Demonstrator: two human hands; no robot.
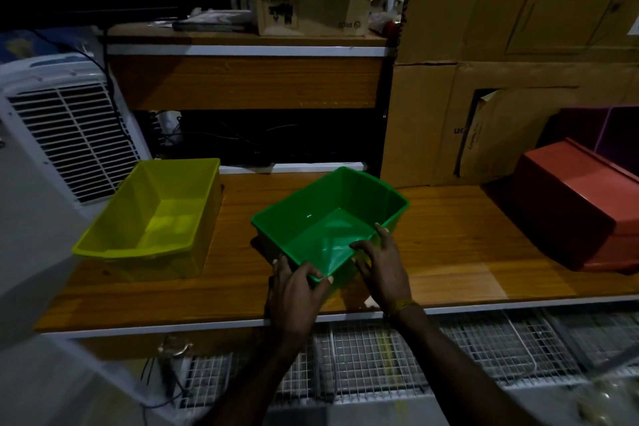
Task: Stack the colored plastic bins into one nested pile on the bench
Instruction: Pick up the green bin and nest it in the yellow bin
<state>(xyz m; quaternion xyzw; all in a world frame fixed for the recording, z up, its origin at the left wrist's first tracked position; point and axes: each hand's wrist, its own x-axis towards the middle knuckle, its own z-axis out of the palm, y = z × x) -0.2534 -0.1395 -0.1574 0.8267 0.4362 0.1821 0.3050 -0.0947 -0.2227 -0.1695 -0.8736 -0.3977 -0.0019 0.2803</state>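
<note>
A green bin point(332, 211) sits open side up in the middle of the wooden bench point(449, 235). My left hand point(297, 294) grips its near corner, thumb over the rim. My right hand point(383, 263) holds the near right rim, fingers curled inside. A yellow bin point(152, 218) stands open side up at the bench's left end, apart from the green one. A red bin point(581, 207) lies upside down at the right end. Behind it a purple bin point(601, 131) leans against the cardboard, partly hidden.
Large cardboard boxes point(484, 79) line the back right. A white air cooler point(62, 135) stands left of the bench. A wooden shelf point(242, 79) with a box rises behind. Wire mesh racks point(449, 349) lie below the bench's front edge.
</note>
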